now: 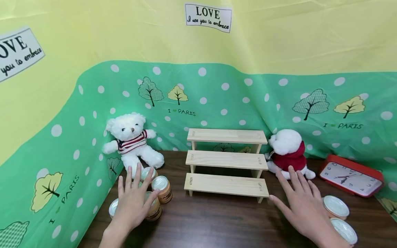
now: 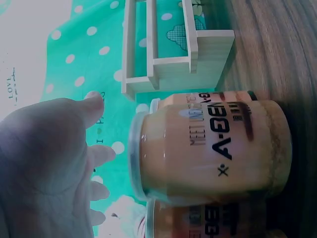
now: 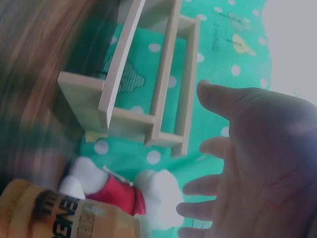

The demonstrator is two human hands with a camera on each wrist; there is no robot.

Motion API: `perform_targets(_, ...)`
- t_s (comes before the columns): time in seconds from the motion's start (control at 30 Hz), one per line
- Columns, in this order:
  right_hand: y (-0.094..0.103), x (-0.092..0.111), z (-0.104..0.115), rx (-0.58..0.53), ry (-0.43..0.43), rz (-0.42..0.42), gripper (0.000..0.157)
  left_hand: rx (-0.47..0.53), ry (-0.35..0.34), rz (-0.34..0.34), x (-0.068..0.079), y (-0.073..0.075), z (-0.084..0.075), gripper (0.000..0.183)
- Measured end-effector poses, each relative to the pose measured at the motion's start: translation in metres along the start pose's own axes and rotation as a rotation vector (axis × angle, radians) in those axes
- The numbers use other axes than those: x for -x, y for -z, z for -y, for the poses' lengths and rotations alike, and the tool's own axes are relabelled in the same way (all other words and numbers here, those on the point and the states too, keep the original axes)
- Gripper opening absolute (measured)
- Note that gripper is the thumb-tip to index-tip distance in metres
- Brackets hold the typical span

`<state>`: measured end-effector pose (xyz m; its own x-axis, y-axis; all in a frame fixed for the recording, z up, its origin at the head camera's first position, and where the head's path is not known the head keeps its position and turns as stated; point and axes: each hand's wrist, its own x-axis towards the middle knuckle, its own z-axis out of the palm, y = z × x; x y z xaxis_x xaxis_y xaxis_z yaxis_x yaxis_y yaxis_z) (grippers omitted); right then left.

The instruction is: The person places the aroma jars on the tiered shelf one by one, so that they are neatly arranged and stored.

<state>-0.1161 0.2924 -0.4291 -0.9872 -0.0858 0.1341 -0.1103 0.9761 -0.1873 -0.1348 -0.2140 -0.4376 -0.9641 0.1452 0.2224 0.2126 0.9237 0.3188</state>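
My left hand hovers with spread fingers over several jars with silver lids at the left. One jar shows past the thumb; in the left wrist view a tan jar with black lettering stands close beside the palm. The hand hides parts of the group. On the right, my right hand is spread too, holding nothing, left of two silver-lidded jars. A tan jar appears low in the right wrist view. Between the hands stands a three-step wooden shelf, its steps bare.
A white teddy bear in a striped top sits at the back left. Right of the shelf is a white plush toy in red, near a red clock. A green and yellow cloth hangs behind the dark wooden table.
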Motion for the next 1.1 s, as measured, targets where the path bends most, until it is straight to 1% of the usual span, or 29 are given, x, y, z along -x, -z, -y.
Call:
perform_targets(0.17,0.0,0.006,0.012,-0.03,0.048,-0.036,0.101,0.016,0.013,-0.023,0.008,0.004,0.004,0.07)
perform_targets(0.23,0.0,0.007,0.017,-0.049,0.065,-0.062,0.1,0.022,0.016,-0.047,0.012,0.004,0.006,0.068)
perform_targets(0.33,-0.003,0.008,0.025,-0.073,0.079,-0.101,0.099,0.034,0.022,-0.095,0.018,0.004,0.01,0.063)
perform_targets(0.43,-0.007,0.009,0.031,-0.101,0.081,-0.133,0.095,0.037,0.023,-0.162,0.023,0.003,0.015,0.058)
perform_targets(0.53,-0.012,0.011,0.034,-0.141,0.079,-0.148,0.092,0.038,0.03,-0.23,0.028,0.001,0.019,0.055)
perform_targets(0.67,-0.02,0.013,0.038,-0.196,0.077,-0.192,0.088,0.057,0.062,-0.307,0.035,0.001,0.024,0.052)
perform_targets(0.77,-0.027,0.015,0.043,-0.24,0.073,-0.249,0.087,0.082,0.101,-0.346,0.039,0.001,0.026,0.051)
perform_targets(0.87,-0.033,0.015,0.047,-0.29,0.054,-0.289,0.09,0.106,0.144,-0.368,0.043,0.001,0.027,0.049)
perform_targets(0.93,-0.038,0.016,0.049,-0.322,0.044,-0.296,0.094,0.122,0.17,-0.374,0.045,0.0,0.027,0.048)
perform_targets(1.0,-0.042,0.016,0.05,-0.344,0.032,-0.285,0.098,0.133,0.193,-0.374,0.047,-0.001,0.027,0.048)
perform_targets(1.1,-0.049,0.016,0.049,-0.349,0.002,-0.245,0.098,0.15,0.219,-0.367,0.05,-0.002,0.028,0.049)
